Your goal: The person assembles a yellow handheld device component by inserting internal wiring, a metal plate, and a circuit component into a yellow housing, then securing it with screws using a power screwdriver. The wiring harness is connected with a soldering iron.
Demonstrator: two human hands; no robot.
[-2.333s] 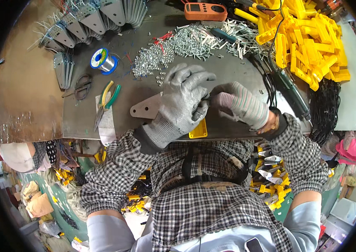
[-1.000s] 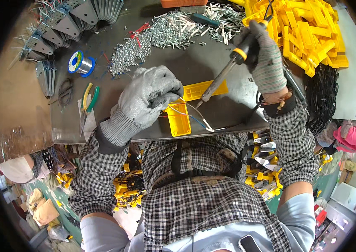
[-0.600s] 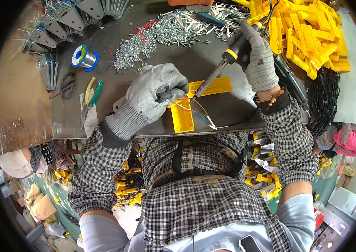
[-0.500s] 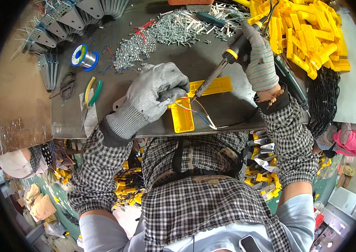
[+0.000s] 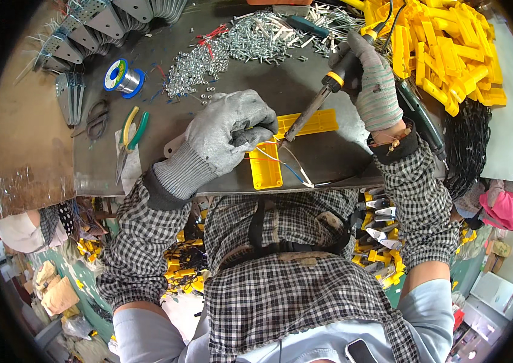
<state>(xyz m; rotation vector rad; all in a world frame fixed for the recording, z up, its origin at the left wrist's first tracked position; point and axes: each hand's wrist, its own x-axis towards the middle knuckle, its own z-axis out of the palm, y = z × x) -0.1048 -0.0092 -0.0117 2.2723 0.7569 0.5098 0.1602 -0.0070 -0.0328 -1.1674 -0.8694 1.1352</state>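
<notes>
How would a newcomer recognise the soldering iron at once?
At the dark table's upper right, find the pile of yellow parts. Just left, the right hand holds the soldering iron. Unlike the dark tool right of that hand, it has a yellow collar.

On the bench, seen from its middle, lie scissors and pliers at nine o'clock, solder spool and nuts toward ten, screws at twelve, yellow parts at two and a yellow case at six.
</notes>
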